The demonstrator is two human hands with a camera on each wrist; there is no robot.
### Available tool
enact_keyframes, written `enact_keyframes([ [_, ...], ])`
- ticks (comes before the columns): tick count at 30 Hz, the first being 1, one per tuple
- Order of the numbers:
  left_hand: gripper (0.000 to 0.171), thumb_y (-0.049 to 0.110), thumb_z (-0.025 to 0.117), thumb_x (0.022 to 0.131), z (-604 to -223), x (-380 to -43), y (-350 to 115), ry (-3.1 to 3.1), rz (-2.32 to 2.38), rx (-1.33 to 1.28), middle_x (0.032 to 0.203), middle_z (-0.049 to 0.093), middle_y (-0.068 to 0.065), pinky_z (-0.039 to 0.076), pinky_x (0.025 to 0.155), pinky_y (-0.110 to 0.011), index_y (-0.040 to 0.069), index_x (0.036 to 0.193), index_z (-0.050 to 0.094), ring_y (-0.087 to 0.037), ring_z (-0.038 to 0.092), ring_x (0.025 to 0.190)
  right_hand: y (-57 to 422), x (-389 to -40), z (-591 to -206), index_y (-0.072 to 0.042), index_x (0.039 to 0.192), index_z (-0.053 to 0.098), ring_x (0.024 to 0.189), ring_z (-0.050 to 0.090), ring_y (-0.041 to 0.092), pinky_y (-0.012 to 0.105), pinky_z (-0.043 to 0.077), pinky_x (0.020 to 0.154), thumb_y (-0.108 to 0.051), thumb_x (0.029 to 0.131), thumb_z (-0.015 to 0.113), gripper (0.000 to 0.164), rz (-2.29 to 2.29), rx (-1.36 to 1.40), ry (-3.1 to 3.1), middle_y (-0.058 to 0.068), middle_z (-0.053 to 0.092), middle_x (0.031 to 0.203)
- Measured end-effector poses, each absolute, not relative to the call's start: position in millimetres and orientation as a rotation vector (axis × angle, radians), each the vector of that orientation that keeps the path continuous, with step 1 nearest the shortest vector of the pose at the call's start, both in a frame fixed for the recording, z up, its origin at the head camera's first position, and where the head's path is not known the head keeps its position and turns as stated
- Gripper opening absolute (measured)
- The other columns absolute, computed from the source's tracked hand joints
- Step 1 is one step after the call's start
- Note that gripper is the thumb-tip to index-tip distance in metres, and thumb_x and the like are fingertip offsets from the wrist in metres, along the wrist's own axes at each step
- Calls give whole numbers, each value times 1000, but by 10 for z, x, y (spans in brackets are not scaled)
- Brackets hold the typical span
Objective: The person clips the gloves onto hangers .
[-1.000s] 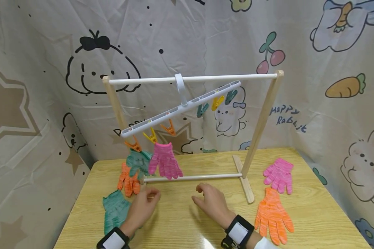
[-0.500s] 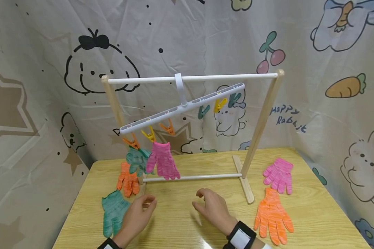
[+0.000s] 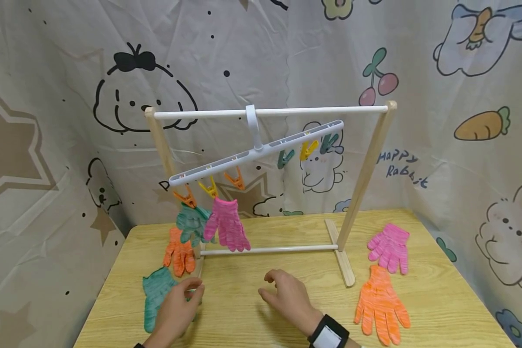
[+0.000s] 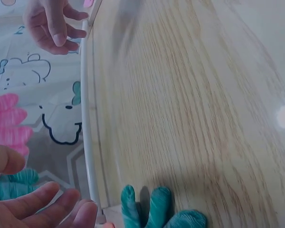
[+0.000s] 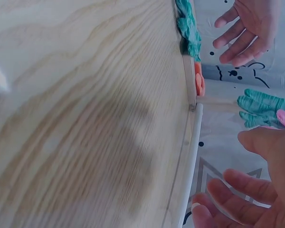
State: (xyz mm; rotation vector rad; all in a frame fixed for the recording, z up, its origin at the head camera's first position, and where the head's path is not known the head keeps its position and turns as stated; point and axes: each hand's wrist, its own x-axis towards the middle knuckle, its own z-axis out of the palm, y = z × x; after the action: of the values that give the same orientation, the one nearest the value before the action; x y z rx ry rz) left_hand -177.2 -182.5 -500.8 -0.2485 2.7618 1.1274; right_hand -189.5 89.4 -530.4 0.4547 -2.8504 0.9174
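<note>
My left hand (image 3: 177, 307) hovers over part of the green glove (image 3: 154, 295) lying at the table's left, fingers loosely bent and holding nothing. In the left wrist view, that glove's fingertips (image 4: 159, 206) show beyond the hand. My right hand (image 3: 289, 297) is above the middle of the table, also with nothing in its relaxed fingers. In front, a white clip hanger (image 3: 257, 151) hangs tilted, its left end lower. An orange clip (image 3: 185, 197) carries a hanging green glove (image 3: 192, 224), and a yellow clip (image 3: 209, 187) carries a pink glove (image 3: 227, 226).
A wooden rack with a white top rod (image 3: 313, 111) supports the hanger. Its lower rod (image 3: 287, 249) crosses behind the hands. An orange glove (image 3: 179, 252) lies at left; a pink glove (image 3: 389, 247) and another orange glove (image 3: 380, 304) lie at right. Several clips hang bare.
My left hand has moved left and toward the body, over the green glove. My right hand has shifted slightly left and nearer. The hanger has swung a little, its left end rising and right end dropping.
</note>
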Motion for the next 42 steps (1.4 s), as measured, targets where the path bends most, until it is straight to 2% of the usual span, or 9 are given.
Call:
enact_keyframes([
  [8,41,36,57,101,-5055,-1777,-1933,2743,1108,-275,123,71,-11,57,74,-40,8,130,65,-26,69,103,803,-1845,-5326,-11,100,72,81,69,14,26,52,63,-31,86,79,25,941,482,-2845,1,75,97],
  [18,45,39,55,102,-5080,-1782,-2033,2736,1099,-304,126,69,-15,57,78,-45,5,131,65,-29,69,104,680,-1766,-5364,-11,100,72,81,68,11,25,52,64,-33,88,77,25,960,513,-2865,1,75,97],
  [27,44,38,56,101,-5106,-1762,-2128,2749,1016,-359,125,70,-15,56,77,-46,7,131,65,-29,69,105,619,-1769,-5438,-12,100,72,80,67,9,24,52,64,-33,88,77,25,972,501,-2889,0,75,97],
  [35,50,46,54,101,-5111,-1759,-2232,2776,1001,-387,118,72,-13,55,76,-45,8,131,64,-27,69,103,556,-1744,-5510,-13,99,72,85,69,10,26,54,68,-33,87,77,24,965,528,-2865,-1,75,96],
  [42,50,41,61,98,-5096,-1796,-2357,2781,976,-417,122,69,-18,54,74,-43,6,133,61,-31,66,107,481,-1693,-5506,-13,98,72,85,68,8,25,54,69,-35,87,77,24,956,550,-2871,-2,74,94],
])
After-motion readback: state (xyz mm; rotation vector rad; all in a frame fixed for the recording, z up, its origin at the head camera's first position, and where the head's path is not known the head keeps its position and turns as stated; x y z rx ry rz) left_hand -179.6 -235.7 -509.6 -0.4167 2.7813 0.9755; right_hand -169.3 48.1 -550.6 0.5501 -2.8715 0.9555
